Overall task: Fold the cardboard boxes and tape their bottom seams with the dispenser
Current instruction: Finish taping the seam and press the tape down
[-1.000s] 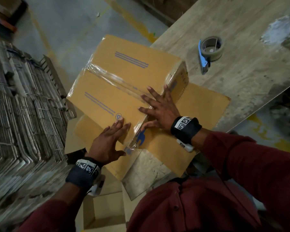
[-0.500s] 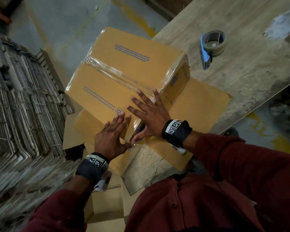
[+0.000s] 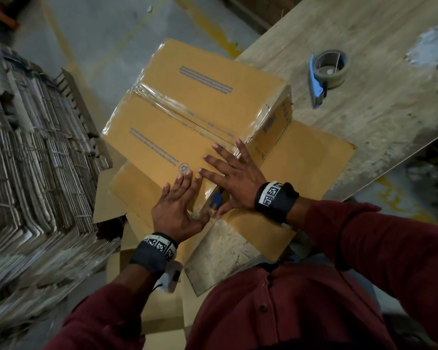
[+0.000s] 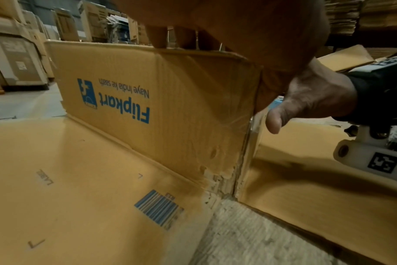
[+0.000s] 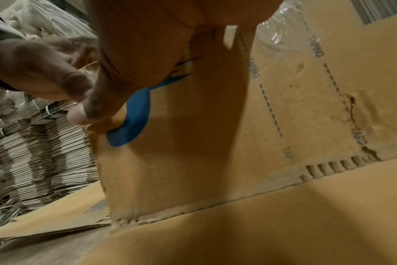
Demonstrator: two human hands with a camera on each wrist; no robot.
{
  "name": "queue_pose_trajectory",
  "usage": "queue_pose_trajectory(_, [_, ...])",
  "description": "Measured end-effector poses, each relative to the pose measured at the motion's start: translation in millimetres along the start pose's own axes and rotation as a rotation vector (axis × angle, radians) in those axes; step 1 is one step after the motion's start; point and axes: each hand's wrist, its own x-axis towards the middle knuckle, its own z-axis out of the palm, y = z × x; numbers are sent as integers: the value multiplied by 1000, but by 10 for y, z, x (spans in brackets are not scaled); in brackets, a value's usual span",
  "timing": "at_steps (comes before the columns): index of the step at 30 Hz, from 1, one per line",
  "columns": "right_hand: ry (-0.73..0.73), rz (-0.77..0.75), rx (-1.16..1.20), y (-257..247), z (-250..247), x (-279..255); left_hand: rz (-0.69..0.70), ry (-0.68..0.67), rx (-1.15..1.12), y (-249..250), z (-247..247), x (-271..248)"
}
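Note:
A folded cardboard box (image 3: 187,112) stands bottom-up at the near-left corner of the wooden table (image 3: 379,127), its lower flaps spread flat. Clear tape (image 3: 177,107) runs along its middle seam and down the near corner. My left hand (image 3: 180,198) lies flat on the box's near corner, fingers straight. My right hand (image 3: 233,178) presses flat beside it, fingers spread over the seam's end, thumb down the side wall. The left wrist view shows the printed side wall (image 4: 147,100) and my right thumb (image 4: 277,120). The tape dispenser (image 3: 326,72), blue-handled, lies on the table apart from both hands.
Stacks of flattened cardboard (image 3: 31,157) fill the floor at the left. More flat cardboard (image 3: 157,311) lies below the table corner by my body. The grey floor (image 3: 107,36) lies beyond the box. Bare tabletop stretches right of the dispenser.
Both hands have slid toward the box's near corner along the taped seam, the right one drawing back toward me. The box shifted slightly in the view. The dispenser stayed put.

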Motion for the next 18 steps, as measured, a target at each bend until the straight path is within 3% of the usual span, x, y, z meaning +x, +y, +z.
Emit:
queue_pose_trajectory(9, [124,194,202,-277,136,-20,7,70,-90,-33,-60,53])
queue_pose_trajectory(14, [116,207,226,-341,224,-15,218,-78,-67,-341,-137,-12])
queue_pose_trajectory(18, [141,173,211,-274,271,-43,300,-27,-11,-464,-117,72])
